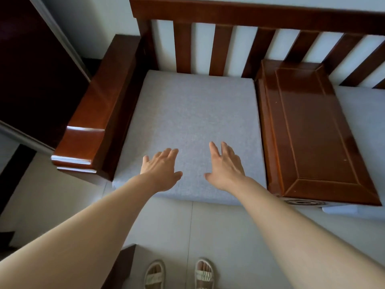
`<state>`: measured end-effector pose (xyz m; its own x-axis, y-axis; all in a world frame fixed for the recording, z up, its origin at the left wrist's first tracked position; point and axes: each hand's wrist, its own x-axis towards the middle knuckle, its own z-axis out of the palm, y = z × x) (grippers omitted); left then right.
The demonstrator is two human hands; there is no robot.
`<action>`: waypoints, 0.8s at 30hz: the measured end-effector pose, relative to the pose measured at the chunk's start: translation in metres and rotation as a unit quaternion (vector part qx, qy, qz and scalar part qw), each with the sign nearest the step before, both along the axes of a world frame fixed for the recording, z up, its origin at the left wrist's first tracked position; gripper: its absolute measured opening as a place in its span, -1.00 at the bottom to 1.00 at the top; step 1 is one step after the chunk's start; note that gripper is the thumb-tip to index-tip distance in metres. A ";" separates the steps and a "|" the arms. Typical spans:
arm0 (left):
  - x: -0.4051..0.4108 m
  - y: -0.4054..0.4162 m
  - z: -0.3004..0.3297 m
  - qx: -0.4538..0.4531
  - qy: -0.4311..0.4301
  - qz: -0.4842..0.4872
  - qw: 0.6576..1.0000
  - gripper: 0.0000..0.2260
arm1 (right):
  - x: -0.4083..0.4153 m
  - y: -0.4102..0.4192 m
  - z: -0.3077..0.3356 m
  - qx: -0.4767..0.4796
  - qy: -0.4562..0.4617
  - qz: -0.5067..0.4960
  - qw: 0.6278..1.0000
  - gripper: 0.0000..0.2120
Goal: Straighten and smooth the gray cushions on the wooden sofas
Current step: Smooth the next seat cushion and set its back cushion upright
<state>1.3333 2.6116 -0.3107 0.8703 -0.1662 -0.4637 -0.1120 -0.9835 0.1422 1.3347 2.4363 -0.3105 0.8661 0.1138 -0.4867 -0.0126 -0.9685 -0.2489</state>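
Cushion work now: we have both palms out over the front part of the gray cushion, which sits in the seat between the wooden armrest and the wooden console of the sofa. Our left hand is spread with fingers straight, gripping nothing, and our right hand matches it, flat and empty; whether they press the fabric or hover just above, we cannot tell. We judge this pad a firm foam slab in a snug woven cover, light enough to shift, not slippery. To square it, we would take the front edge or corners; to smooth, sweep flat palms toward the slatted backrest.
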 end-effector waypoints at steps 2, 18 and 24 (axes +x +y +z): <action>0.009 0.004 -0.039 0.004 0.002 -0.012 1.000 -0.38 | 0.004 0.006 -0.040 -0.001 0.003 -0.009 1.000 -0.12; 0.015 0.044 -0.313 0.087 -0.007 -0.106 0.991 0.11 | -0.010 0.043 -0.318 -0.120 -0.019 0.007 0.993 0.17; 0.013 0.039 -0.337 0.135 -0.095 -0.132 0.977 0.00 | -0.014 0.043 -0.370 -0.123 -0.275 -0.002 0.953 -0.18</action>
<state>1.3461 2.6505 -0.6474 0.8884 -0.2910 -0.3551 -0.3667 -0.9151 -0.1675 1.3203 2.4795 -0.6803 0.9983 0.0511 0.0298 0.0506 -0.9986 0.0166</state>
